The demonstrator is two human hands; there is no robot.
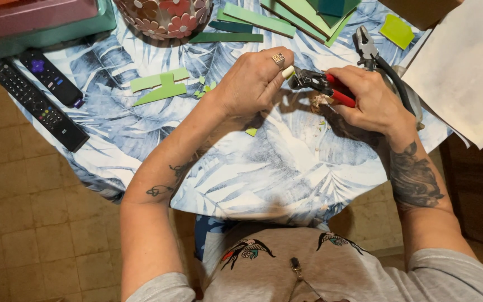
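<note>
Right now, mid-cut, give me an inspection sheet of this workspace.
Surface: table under a blue leaf-print cloth.
Job's things: red-handled nippers; green tile strips and small green chips.
Clutter: two black remotes, grey pliers, flowered vase, white paper, stacked green sheets.
Grippers: right hand grips the nippers; left hand at their jaws.
Cables: nothing seen.
Surroundings: tan tiled floor.

Left hand (pixel 252 81) and right hand (pixel 370 98) clenched, close together

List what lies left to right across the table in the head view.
Two black remotes → green strips → left hand → red-handled nippers → right hand → white paper sheet.
</note>
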